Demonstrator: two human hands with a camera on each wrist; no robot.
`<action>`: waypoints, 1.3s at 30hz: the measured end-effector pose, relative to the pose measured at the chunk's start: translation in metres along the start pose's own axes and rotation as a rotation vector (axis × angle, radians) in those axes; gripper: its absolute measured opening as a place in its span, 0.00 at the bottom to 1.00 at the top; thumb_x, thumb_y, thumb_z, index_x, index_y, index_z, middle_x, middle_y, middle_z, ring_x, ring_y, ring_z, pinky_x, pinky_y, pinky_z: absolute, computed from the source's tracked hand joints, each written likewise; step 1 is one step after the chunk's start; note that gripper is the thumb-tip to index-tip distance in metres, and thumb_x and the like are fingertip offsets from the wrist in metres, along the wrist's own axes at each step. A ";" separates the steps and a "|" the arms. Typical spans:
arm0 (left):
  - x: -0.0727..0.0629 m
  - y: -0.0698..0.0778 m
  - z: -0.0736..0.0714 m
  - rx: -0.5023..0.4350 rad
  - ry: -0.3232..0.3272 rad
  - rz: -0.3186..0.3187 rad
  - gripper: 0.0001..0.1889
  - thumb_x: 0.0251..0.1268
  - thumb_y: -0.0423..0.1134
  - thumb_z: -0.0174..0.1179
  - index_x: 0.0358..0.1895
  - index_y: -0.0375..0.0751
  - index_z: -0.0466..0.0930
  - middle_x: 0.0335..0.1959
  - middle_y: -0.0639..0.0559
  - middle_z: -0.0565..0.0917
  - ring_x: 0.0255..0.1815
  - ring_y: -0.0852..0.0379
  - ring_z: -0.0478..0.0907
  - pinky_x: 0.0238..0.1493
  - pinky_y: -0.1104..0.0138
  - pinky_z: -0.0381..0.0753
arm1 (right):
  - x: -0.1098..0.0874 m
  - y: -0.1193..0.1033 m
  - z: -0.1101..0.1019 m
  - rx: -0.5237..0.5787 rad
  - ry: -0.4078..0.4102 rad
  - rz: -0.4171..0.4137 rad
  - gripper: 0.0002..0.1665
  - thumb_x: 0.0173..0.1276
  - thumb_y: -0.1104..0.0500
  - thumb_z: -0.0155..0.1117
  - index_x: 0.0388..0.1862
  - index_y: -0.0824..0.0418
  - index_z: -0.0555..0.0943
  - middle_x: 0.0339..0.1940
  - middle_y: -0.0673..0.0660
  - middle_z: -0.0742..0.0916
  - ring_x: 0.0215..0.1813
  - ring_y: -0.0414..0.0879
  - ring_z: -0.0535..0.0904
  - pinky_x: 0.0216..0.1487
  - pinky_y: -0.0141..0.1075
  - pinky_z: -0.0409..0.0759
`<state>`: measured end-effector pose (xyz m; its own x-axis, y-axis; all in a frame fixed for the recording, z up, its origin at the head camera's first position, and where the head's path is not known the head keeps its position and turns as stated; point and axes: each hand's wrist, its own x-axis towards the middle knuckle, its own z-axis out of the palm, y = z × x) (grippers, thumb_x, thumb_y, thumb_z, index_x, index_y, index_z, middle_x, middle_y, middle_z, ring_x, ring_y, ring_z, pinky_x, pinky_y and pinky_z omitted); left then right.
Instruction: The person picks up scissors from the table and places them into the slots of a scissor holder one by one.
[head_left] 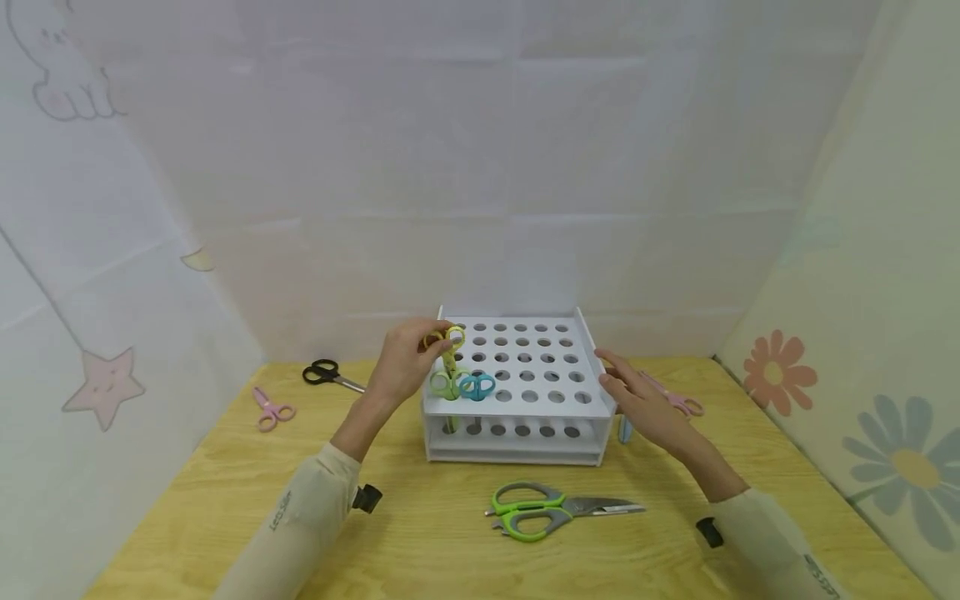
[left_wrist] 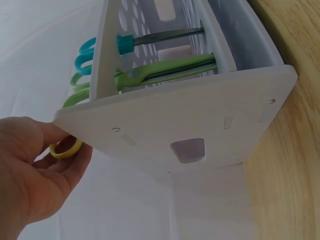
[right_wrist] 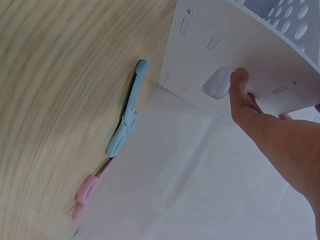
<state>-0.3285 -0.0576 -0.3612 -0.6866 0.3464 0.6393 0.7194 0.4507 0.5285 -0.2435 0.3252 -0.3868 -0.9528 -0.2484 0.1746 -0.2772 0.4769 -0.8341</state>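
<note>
My left hand (head_left: 408, 354) pinches a yellow pair of scissors (head_left: 454, 337) by its handle loops, with the blades down at the rack's left rear holes. In the left wrist view the fingers (left_wrist: 77, 162) curl round a yellow loop (left_wrist: 65, 149); the blades are hidden behind the side panel. A white perforated rack (head_left: 480, 456) holds green scissors (head_left: 442, 385) and teal scissors (head_left: 476, 387), upright in its front left holes. At the rack's right panel (right_wrist: 200, 50), my right hand (head_left: 648, 408) grips the upper edge, its fingers lying against the outer face.
Large green and grey kitchen scissors (head_left: 528, 510) lie before the rack. Black scissors (head_left: 325, 372) and pink scissors (head_left: 272, 410) lie at left. On the right are light blue scissors (right_wrist: 125, 120) and another pink pair (right_wrist: 87, 192). White sheets (head_left: 480, 167) enclose the wooden table (head_left: 420, 550).
</note>
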 end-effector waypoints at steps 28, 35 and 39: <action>0.000 -0.019 0.004 0.052 -0.238 -0.064 0.15 0.72 0.37 0.64 0.58 0.41 0.85 0.44 0.54 0.87 0.38 0.62 0.82 0.39 0.63 0.82 | 0.000 -0.006 0.002 -0.039 -0.001 -0.009 0.35 0.86 0.47 0.42 0.85 0.55 0.49 0.74 0.74 0.65 0.68 0.68 0.70 0.57 0.57 0.77; -0.001 -0.020 0.004 0.030 -0.235 -0.045 0.14 0.72 0.35 0.63 0.58 0.39 0.85 0.47 0.49 0.88 0.42 0.58 0.83 0.44 0.60 0.83 | 0.000 -0.006 0.003 -0.049 -0.004 -0.011 0.35 0.87 0.48 0.42 0.85 0.55 0.48 0.74 0.74 0.64 0.68 0.68 0.69 0.57 0.57 0.77; -0.001 -0.022 0.005 0.027 -0.243 -0.040 0.14 0.71 0.34 0.64 0.58 0.39 0.85 0.49 0.48 0.87 0.43 0.58 0.83 0.45 0.59 0.83 | 0.000 -0.004 0.003 -0.044 -0.003 -0.005 0.35 0.86 0.47 0.41 0.85 0.54 0.49 0.74 0.73 0.64 0.68 0.68 0.69 0.57 0.57 0.77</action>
<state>-0.3442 -0.0634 -0.3759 -0.7220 0.5139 0.4633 0.6903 0.4888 0.5335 -0.2427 0.3211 -0.3850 -0.9511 -0.2531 0.1771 -0.2871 0.5126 -0.8092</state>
